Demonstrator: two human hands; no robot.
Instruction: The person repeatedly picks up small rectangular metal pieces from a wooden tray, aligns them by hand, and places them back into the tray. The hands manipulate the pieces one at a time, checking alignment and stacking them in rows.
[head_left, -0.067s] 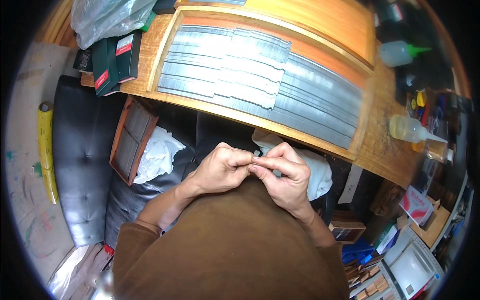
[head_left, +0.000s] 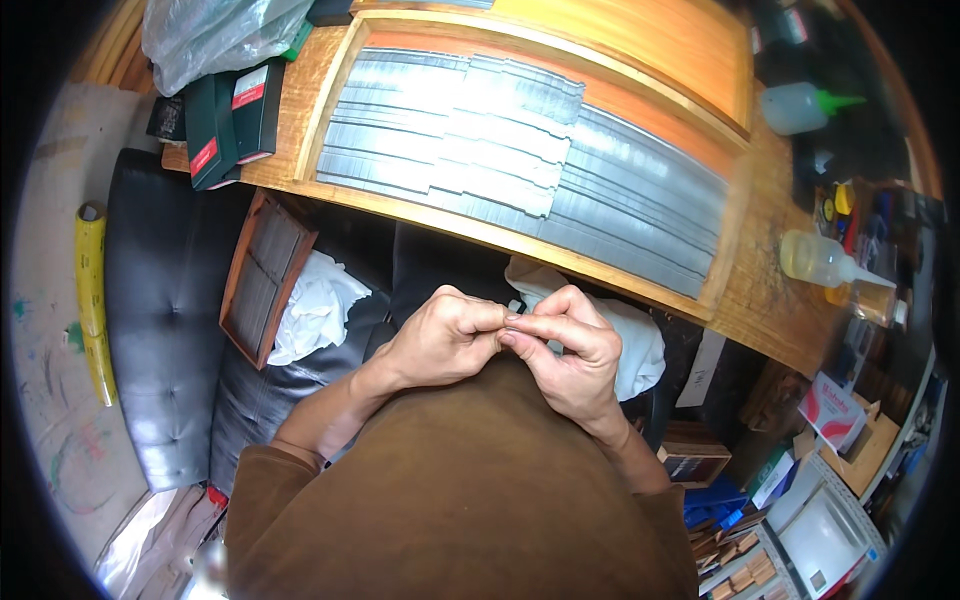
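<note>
My left hand (head_left: 445,335) and my right hand (head_left: 573,355) meet fingertip to fingertip in front of my brown shirt (head_left: 450,480). The thumb and fingers of each are pinched together. Whatever lies between them is too small or too hidden to make out. Beyond the hands, a shallow wooden tray (head_left: 338,90) rests on the bench, filled with rows of thin, shiny dark grey strips (head_left: 640,190). Some strips overlap in a stepped stack near its middle. A pale cloth (head_left: 640,350) lies just behind my right hand.
To the left, a smaller framed tray (head_left: 242,262) of grey strips leans on a black padded seat (head_left: 165,330), beside a white cloth (head_left: 318,305). Dark green boxes (head_left: 210,135) occupy the bench's left end. Squeeze bottles (head_left: 815,257) stand at right, above a cluttered shelf.
</note>
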